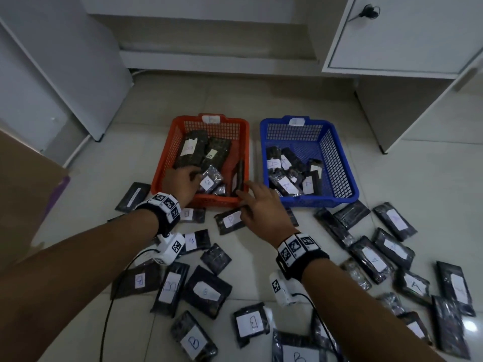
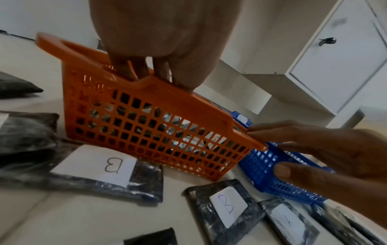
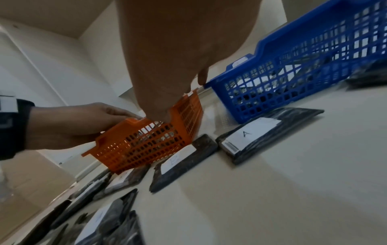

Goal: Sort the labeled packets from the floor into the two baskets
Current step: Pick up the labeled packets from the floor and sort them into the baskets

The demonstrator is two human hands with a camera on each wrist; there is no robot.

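On floor: 2 baskets (image 1: pixel 337 163), 2 hands (image 1: pixel 180 180)

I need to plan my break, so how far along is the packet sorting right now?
Partly done. The orange basket holds several B packets and the blue basket several A packets. In hand: the left hand reaches into the orange basket, and the right hand is at its near corner, over a B packet. Left: many more packets lie on the floor.
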